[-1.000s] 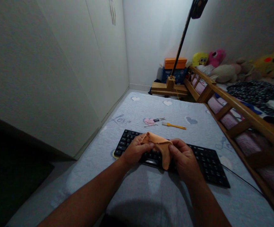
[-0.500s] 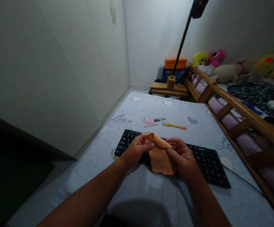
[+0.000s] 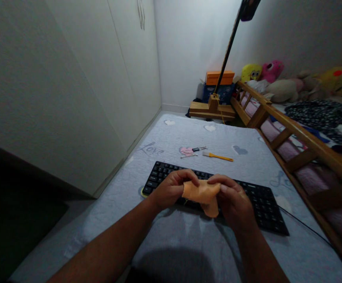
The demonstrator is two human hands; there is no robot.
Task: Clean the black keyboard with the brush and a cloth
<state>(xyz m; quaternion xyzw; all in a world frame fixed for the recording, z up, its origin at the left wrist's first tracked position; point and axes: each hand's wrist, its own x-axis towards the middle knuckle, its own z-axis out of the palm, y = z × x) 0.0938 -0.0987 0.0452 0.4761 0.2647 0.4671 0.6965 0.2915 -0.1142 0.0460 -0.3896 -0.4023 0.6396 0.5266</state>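
Note:
An orange cloth (image 3: pixel 202 192) is stretched between my two hands, folded over at the top with a flap hanging down. My left hand (image 3: pixel 173 188) pinches its left end, and my right hand (image 3: pixel 235 200) grips the right end between thumb and fingers. Directly beneath lies a black keyboard (image 3: pixel 265 208), its middle partly hidden by the hands and cloth. Behind the keyboard a yellow-handled brush (image 3: pixel 218 156) rests on the bedspread. Left of the brush are a slim tool with a dark middle (image 3: pixel 196 149) and a thin pale stick (image 3: pixel 189 156).
A pale blue bedspread (image 3: pixel 171 137) covers the surface below. On the right runs a wooden bed rail (image 3: pixel 300 133), with plush toys (image 3: pixel 272 70) beyond it. A white wardrobe (image 3: pixel 100 78) stands left. A dark pole on a wooden base (image 3: pixel 212 108) stands at the far end. The keyboard cable (image 3: pixel 303 224) trails right.
The orange cloth has been turned and folded over, so it is now wider and shorter. Both hands have shifted their hold on it. The keyboard and tools stay put.

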